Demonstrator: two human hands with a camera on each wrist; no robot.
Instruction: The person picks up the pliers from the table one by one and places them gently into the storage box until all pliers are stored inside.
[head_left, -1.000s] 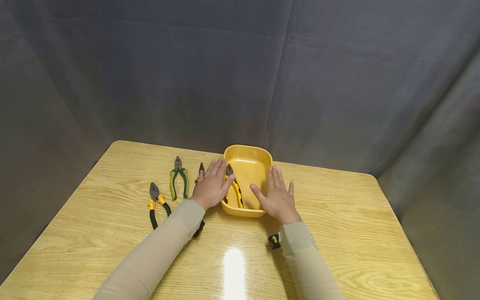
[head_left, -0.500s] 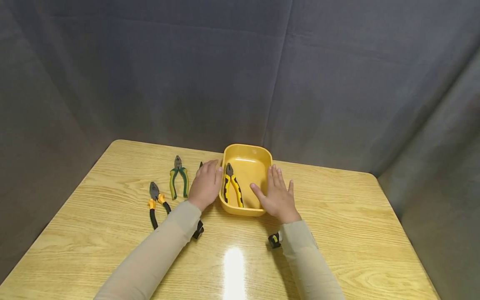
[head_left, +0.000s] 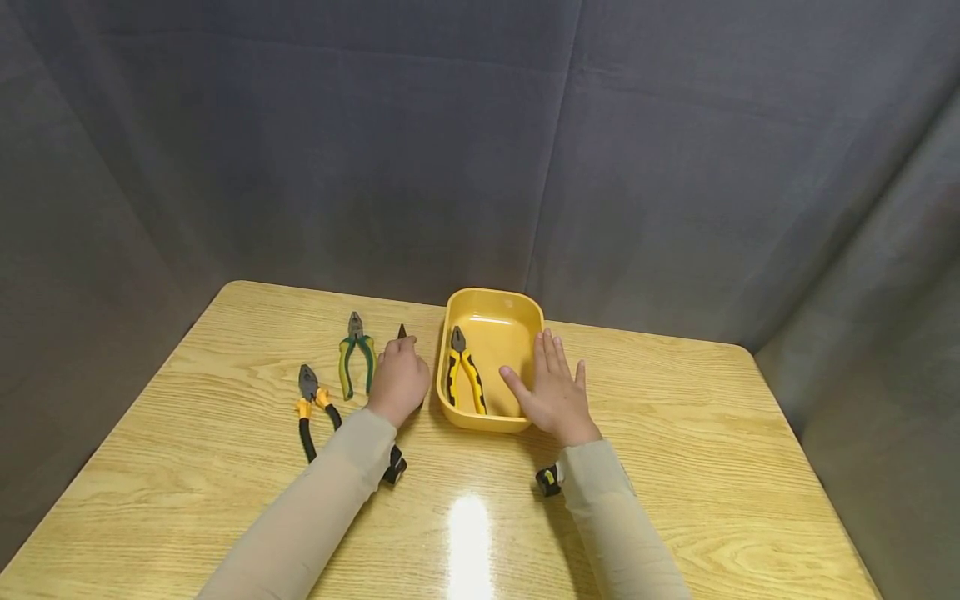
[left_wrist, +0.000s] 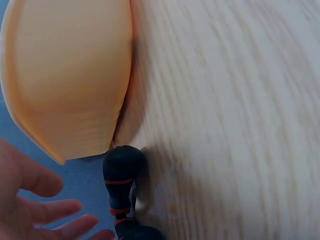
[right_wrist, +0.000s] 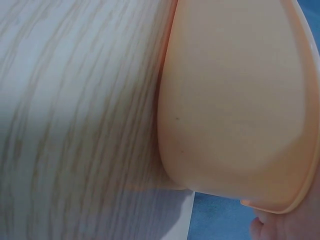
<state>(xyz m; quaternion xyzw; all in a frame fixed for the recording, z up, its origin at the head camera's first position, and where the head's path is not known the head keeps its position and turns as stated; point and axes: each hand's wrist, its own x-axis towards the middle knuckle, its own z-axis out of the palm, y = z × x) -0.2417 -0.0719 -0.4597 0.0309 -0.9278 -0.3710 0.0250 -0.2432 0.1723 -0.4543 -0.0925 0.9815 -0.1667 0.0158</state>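
Observation:
My left hand (head_left: pixel 401 382) is over a pair of pliers (head_left: pixel 402 332) left of the yellow tray (head_left: pixel 491 423), hiding most of it. In the left wrist view its black handle with red-orange bands (left_wrist: pixel 120 167) shows beside my loosely bent fingers (left_wrist: pixel 55 210), with a gap between them. My right hand (head_left: pixel 558 400) lies along the tray's right side, fingers straight, thumb spread over the rim. The right wrist view shows part of that hand (right_wrist: pixel 287 227) at the rim. Inside the tray, along its left side, lie yellow-and-black pliers (head_left: pixel 468 367).
Green-and-yellow pliers (head_left: pixel 356 342) lie left of my left hand. Nearer, pliers with orange-and-black handles (head_left: pixel 309 392) are partly covered by my left sleeve (head_left: pixel 322 500). A grey curtain (head_left: pixel 480 150) hangs behind the wooden table (head_left: pixel 712 467).
My left hand has moved left, away from the tray's rim, onto the pliers beside it. The tray has edged slightly left on its near side. My right hand stays at the tray's right side.

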